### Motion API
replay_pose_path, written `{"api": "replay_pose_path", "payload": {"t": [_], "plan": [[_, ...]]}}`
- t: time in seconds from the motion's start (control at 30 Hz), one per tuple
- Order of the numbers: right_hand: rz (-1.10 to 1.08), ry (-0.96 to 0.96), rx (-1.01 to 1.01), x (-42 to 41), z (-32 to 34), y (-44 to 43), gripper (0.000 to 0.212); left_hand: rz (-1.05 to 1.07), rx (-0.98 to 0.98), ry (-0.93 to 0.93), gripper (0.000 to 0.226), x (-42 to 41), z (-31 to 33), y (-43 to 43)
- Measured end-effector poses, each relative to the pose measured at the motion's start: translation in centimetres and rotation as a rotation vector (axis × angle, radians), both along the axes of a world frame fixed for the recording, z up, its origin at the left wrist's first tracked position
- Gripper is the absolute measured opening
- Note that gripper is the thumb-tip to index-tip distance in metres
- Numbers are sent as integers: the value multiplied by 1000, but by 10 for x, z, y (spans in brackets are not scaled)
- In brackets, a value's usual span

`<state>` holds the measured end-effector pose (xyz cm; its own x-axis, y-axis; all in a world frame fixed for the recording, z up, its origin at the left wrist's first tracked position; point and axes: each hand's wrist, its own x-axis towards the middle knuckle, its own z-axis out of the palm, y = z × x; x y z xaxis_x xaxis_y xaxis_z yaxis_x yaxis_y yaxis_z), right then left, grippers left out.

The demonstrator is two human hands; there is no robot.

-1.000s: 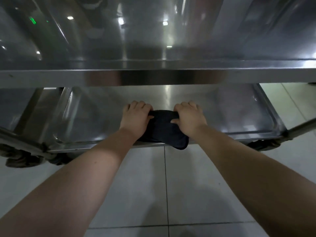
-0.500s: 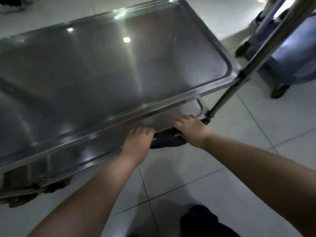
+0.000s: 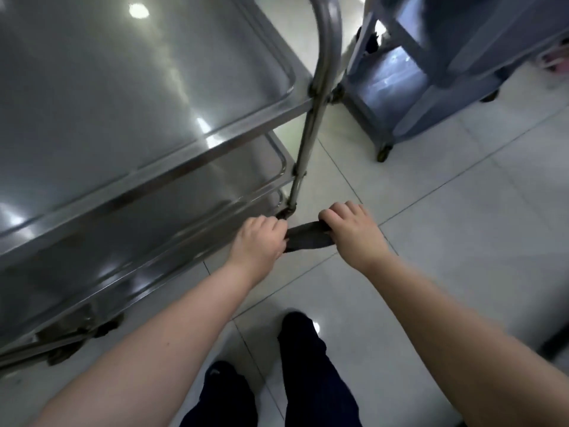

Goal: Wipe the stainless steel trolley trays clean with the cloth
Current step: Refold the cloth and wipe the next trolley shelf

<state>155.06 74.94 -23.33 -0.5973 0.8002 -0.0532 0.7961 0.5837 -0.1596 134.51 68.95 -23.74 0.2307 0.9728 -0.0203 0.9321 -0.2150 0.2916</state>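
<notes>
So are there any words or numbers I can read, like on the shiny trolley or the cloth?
None can be read. No words, labels, brands or numbers show on the steel trolley, the cloth, the grey cart or the floor tiles. The whole picture is motion-blurred.

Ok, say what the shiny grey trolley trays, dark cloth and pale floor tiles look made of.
The shiny grey trolley trays look like stainless steel, brushed yet glossy: bright reflections streak them. The dark cloth looks like soft matte fabric: it bunches and creases. The pale floor tiles are probably glazed ceramic: grout lines, faint sheen.
</notes>
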Motion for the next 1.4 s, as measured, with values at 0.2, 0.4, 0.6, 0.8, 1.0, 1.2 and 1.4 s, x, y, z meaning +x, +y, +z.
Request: {"api": "replay_pose_path", "payload": {"t": [0.2, 0.4, 0.6, 0.8, 1.0, 1.2, 1.4], "plan": [[-45, 53, 65, 49, 165, 27, 31, -83, 135, -37, 19, 35, 169, 53], [-102, 185, 190, 74, 301, 61, 18, -45, 368, -44, 15, 60, 313, 94], [-177, 299, 301, 55, 367, 103, 16, 194, 461, -166, 7, 65, 375, 125], [-133, 327, 330, 14, 393, 145, 17, 235, 518, -180, 6, 29, 395, 161], [-127, 250, 360, -14, 403, 186, 19, 142, 470, -263, 10, -10, 393, 214], [-221, 211, 322, -12, 404, 241, 22, 35, 406, -384, 31, 6, 367, 277], [-226, 242, 284, 21, 384, 312, 20, 108, 307, -462, 19, 47, 337, 347]]}}
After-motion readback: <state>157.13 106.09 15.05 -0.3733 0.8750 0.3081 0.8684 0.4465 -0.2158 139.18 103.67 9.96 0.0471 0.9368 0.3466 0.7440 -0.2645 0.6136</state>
